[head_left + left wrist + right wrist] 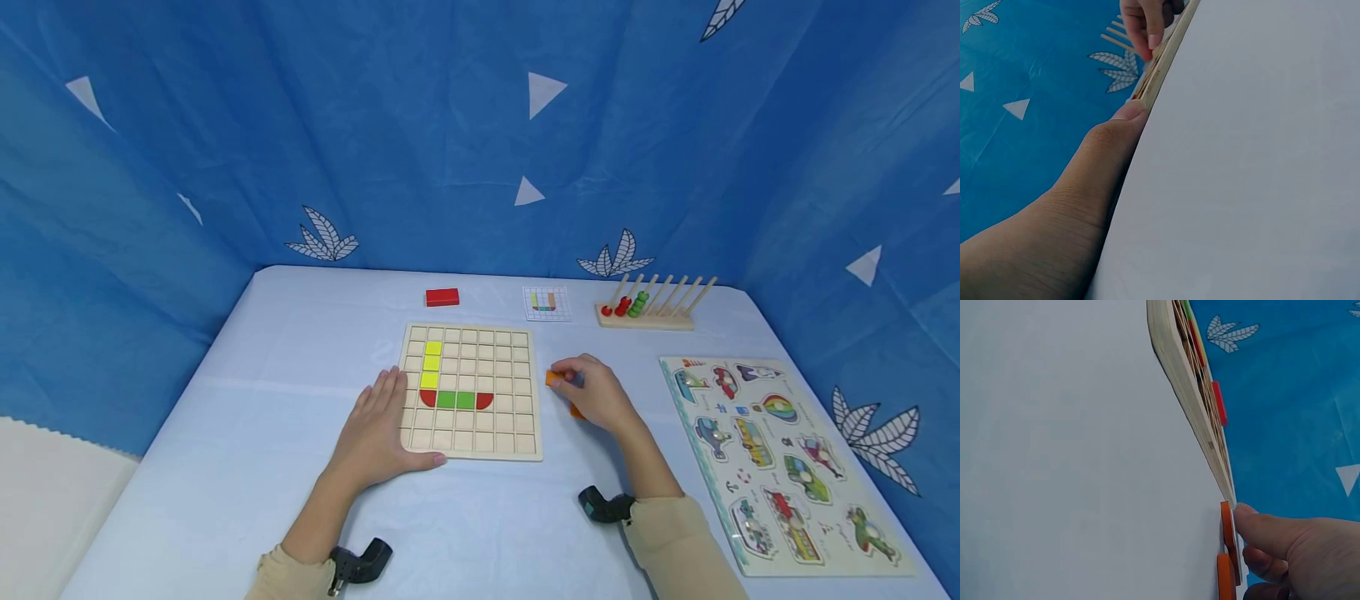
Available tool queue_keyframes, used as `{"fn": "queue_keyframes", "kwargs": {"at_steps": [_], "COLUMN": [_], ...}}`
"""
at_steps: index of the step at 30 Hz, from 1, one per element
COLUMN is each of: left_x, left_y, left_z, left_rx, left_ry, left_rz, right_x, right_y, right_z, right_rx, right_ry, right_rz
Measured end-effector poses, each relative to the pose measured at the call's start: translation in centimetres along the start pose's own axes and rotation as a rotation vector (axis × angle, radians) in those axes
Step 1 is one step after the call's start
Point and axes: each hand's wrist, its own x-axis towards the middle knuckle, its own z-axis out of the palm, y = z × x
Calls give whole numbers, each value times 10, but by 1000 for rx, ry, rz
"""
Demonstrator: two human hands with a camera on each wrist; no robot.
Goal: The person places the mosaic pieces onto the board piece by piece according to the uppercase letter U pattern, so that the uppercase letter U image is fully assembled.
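Note:
A wooden grid board lies in the middle of the table. Down its left part run yellow squares, above a row of two green squares between red corner pieces. My left hand rests along the board's left edge with fingers extended, its thumb at the near edge. Right of the board, my right hand pinches an orange block between thumb and fingers, low over the table. Another orange block lies under that hand, partly hidden by it.
Behind the board are a red block and a small pattern card. A wooden peg rack with red and green beads stands at the back right. A vehicle puzzle board covers the right side of the white table.

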Motion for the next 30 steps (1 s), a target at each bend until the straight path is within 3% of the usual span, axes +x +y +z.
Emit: {"fn": "queue_keyframes", "kwargs": {"at_steps": [11,30], "left_x": [0,0], "left_y": [0,2], "left_z": [1,-2], "left_rx": [-6,-12], "left_ry": [17,5], "left_rz": [6,-2], "right_x": [3,2], "right_y": [-1,-5], "right_z": [2,-1], "right_rx": [-35,72], "right_ry": [-26,-17], "right_rz": [41,34]}}
